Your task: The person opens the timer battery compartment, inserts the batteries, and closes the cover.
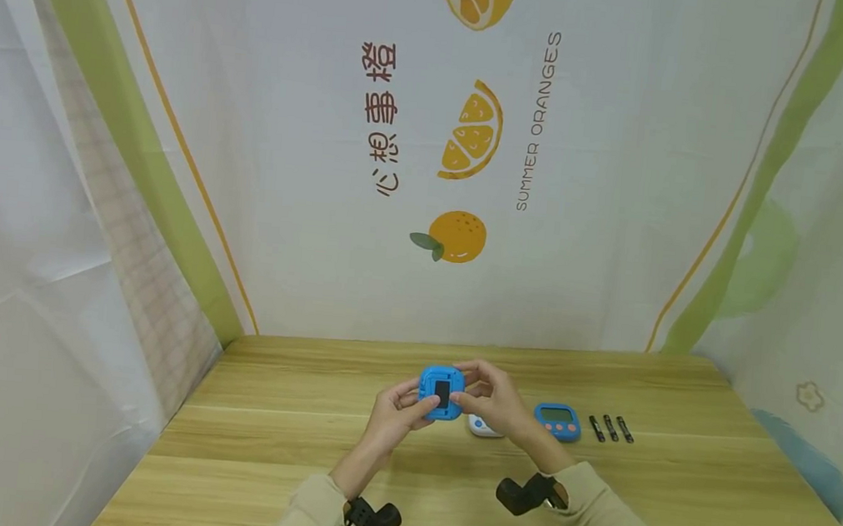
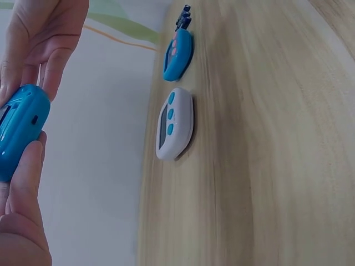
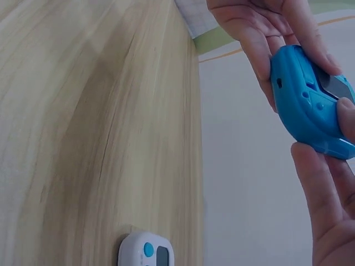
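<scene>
A blue digital timer point(image 1: 442, 392) is held up above the table between both hands, its back with a dark rectangular panel turned toward me. My left hand point(image 1: 394, 418) grips its left side, thumb on the back. On the opposite side, my right hand point(image 1: 494, 400) pinches the edge, its thumb near the panel. The left wrist view shows a small slot in the side of the blue timer point(image 2: 25, 124). Below the right hand, a white timer with blue buttons point(image 2: 176, 124) lies on the table, partly covered in the head view.
Right of the white timer lies another blue timer point(image 1: 558, 422) with orange-pink buttons and a grey screen. Beside it, 3 small dark batteries point(image 1: 611, 428) lie in a row. A printed curtain point(image 1: 300, 269) hangs behind the wooden table point(image 1: 263, 441).
</scene>
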`<move>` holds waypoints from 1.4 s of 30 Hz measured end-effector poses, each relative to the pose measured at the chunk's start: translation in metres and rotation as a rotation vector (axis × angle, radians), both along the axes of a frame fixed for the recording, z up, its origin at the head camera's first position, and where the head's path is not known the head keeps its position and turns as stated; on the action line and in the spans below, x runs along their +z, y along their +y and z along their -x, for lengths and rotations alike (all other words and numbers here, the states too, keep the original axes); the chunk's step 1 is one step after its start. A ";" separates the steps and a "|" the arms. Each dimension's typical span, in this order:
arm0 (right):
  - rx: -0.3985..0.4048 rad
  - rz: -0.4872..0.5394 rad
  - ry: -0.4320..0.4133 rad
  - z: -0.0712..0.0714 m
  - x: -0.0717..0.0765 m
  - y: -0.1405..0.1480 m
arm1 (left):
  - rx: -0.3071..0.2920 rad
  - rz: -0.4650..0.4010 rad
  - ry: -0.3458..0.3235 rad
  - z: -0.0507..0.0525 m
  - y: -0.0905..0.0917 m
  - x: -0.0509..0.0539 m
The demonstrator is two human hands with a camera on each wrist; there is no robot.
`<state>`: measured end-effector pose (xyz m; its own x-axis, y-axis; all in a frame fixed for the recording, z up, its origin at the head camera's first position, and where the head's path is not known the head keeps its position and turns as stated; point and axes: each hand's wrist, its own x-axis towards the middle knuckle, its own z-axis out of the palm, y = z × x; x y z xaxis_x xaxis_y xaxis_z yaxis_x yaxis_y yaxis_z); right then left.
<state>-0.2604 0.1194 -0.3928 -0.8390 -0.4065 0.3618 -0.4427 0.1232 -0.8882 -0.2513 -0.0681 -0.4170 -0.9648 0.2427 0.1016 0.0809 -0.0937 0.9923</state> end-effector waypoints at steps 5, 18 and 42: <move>0.012 -0.018 -0.027 -0.008 0.007 0.000 | 0.006 0.007 -0.004 0.000 0.001 -0.005; 0.058 -0.001 -0.112 -0.004 0.001 0.004 | -0.018 0.002 0.011 0.000 0.001 -0.009; 0.082 0.009 -0.077 0.007 -0.015 0.007 | -0.037 0.010 -0.025 -0.002 -0.006 -0.007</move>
<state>-0.2676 0.1260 -0.4081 -0.8284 -0.4722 0.3013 -0.3811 0.0808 -0.9210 -0.2497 -0.0742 -0.4237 -0.9573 0.2792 0.0747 0.0526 -0.0860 0.9949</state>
